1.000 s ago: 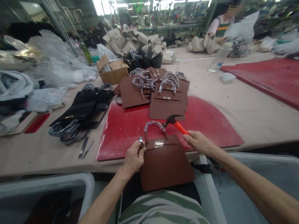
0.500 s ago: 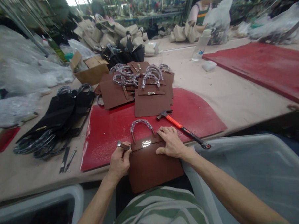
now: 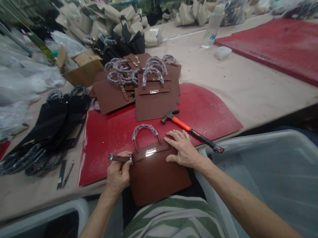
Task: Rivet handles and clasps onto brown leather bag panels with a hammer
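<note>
A brown handbag panel [image 3: 159,178] with a plastic-wrapped handle [image 3: 146,126] and a shiny metal clasp [image 3: 150,152] lies partly on the red board, its lower end over my lap. My left hand [image 3: 116,176] is closed at its left edge, pinching a short brown strap [image 3: 120,158] with a metal tip that points left. My right hand [image 3: 182,148] rests on the upper right of the panel, fingers spread. Beyond it lies a claw hammer [image 3: 190,130] with an orange and black handle.
Several brown bag panels [image 3: 155,106] are piled on the red board [image 3: 202,103]. Black bag pieces [image 3: 48,117] and two slim tools [image 3: 65,174] lie left. A grey bin [image 3: 272,180] stands right; a bottle [image 3: 213,28] and cardboard box [image 3: 83,72] are farther back.
My left hand has shifted left and lowered a little, and more of the strap now shows, sticking out leftward. My right hand stays on the panel. The view has tipped down.
</note>
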The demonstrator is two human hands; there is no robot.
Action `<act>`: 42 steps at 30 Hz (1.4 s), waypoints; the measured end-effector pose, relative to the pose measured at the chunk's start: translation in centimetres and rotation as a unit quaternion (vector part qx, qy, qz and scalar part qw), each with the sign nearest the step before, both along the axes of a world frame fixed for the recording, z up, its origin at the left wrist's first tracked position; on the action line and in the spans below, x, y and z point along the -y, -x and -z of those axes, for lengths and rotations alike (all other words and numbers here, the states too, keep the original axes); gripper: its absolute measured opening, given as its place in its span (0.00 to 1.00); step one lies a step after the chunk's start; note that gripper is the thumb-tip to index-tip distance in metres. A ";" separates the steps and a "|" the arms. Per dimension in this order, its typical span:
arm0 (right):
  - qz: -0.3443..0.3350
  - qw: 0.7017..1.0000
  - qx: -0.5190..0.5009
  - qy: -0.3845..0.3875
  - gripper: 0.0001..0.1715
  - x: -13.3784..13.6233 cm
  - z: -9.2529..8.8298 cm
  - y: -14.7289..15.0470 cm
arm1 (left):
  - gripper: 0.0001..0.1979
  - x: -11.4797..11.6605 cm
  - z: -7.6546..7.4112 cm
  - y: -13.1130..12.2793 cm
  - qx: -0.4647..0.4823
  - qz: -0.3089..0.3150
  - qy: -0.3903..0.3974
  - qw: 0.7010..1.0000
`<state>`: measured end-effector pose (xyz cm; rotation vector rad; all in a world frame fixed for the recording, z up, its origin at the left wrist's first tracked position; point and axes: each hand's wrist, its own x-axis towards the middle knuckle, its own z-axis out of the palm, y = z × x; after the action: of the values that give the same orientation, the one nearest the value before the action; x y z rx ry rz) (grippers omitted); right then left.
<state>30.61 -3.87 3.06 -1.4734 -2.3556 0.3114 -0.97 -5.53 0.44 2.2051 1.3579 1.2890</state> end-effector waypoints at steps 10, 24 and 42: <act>0.029 0.999 -0.027 -0.018 0.50 0.3 0.6 0.4 | 0.06 0.3 0.0 -0.2 -0.001 0.015 0.007 1.000; 0.057 0.997 -0.055 -0.010 0.47 0.5 0.4 0.9 | 0.05 1.0 -0.7 -0.3 0.145 -0.044 0.106 0.983; 0.063 0.997 -0.042 -0.017 0.47 0.4 0.2 0.8 | 0.10 -3.3 -0.8 -11.0 0.117 0.064 0.117 0.984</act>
<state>29.76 -4.26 2.82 -1.5528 -2.1821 0.2927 9.99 -2.19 1.23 1.8846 1.1904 1.2282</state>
